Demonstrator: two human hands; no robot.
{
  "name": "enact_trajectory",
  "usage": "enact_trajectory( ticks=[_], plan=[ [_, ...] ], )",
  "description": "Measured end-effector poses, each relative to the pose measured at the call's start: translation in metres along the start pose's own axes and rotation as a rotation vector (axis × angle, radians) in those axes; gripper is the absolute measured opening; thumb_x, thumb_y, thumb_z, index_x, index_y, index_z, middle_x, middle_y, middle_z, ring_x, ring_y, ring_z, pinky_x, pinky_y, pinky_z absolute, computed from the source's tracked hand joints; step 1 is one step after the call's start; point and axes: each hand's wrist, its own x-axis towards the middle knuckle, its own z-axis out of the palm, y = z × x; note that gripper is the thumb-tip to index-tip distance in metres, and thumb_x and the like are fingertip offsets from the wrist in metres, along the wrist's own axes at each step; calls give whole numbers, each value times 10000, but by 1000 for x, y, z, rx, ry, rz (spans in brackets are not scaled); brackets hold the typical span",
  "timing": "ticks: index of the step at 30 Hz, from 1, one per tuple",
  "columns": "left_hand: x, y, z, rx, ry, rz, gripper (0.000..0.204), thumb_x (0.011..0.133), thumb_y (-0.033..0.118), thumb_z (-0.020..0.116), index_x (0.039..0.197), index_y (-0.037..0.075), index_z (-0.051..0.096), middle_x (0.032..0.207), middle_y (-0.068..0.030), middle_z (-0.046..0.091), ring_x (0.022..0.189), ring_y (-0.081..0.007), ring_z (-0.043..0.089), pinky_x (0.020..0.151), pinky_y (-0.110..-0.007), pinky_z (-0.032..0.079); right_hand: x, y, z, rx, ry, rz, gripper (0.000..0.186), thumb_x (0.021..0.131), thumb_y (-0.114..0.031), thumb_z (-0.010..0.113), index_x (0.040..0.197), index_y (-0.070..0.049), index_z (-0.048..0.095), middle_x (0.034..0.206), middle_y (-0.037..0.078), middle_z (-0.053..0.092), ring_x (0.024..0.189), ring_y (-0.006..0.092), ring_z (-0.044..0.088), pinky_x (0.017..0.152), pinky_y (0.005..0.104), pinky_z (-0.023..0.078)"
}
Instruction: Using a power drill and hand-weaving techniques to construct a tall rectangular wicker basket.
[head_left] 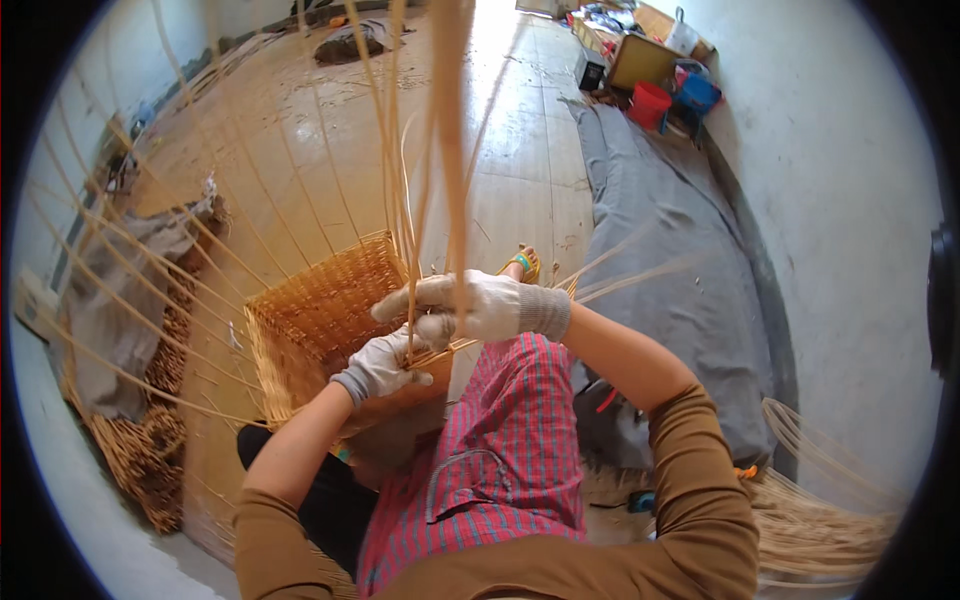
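Observation:
A square wicker basket (330, 293) of golden-brown weave stands open-topped before my knees, with long upright rods fanning out from its rim. My left hand (384, 366), in a white knit glove, is closed over the near right part of the rim, thumb on the outer side. Just above it, my right hand (482, 306), gloved alike, reaches across with fingers bent around thin wicker rods (408, 215) at the rim. One thick, blurred rod (450, 130) passes close in front of the right hand. The fingertips partly hide the weave between the hands.
Grey cloth (665, 260) covers a long heap on the right. Loose pale rods (815, 530) lie at lower right. Bundled brown wicker (150, 450) under a grey cloth is at the left. A red bucket (650, 105) and clutter stand by the wall. A sandalled foot (525, 262) shows beyond the basket.

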Motion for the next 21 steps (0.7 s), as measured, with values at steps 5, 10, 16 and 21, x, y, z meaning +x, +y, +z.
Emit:
enact_trajectory(
  ticks=[5, 10, 16, 21],
  plan=[
    [3, -3, 0, 17, -13, 79, 542, 745, 161, 835, 1247, 97, 640, 1360, -96, 586, 1290, -205, 514, 1080, -359, 418, -20, 7, -1, 207, -106, -99, 444, 874, -74, 743, 1291, -26, 599, 944, 21, 668, 845, 105, 603, 774, 260, 509],
    [5, -7, 5, -533, -36, 31, 461, 742, 70, 804, 1183, 57, 672, 1538, -147, 385, 1307, -203, 500, 1022, -323, 453, -41, 14, 23, 120, -464, -236, 151, 819, -21, 721, 963, -54, 748, 941, 70, 714, 934, 206, 620, 861, 360, 501],
    [6, -8, 1, -177, -44, 94, 442, 740, 33, 794, 1165, 31, 673, 1594, -148, 314, 1312, -223, 488, 995, -327, 479, -32, 95, -11, 406, 355, -136, 105, 801, -24, 761, 865, -79, 697, 772, 9, 628, 712, 122, 603, 604, 280, 503],
    [5, 8, 0, -224, -21, 106, 420, 719, 97, 829, 1112, 56, 688, 1575, -165, 334, 1280, -267, 531, 997, -337, 492, -40, 190, -7, 701, 716, 445, 151, 835, -145, 794, 813, -122, 647, 667, -41, 602, 495, 36, 502, 396, 218, 367]
  ],
)
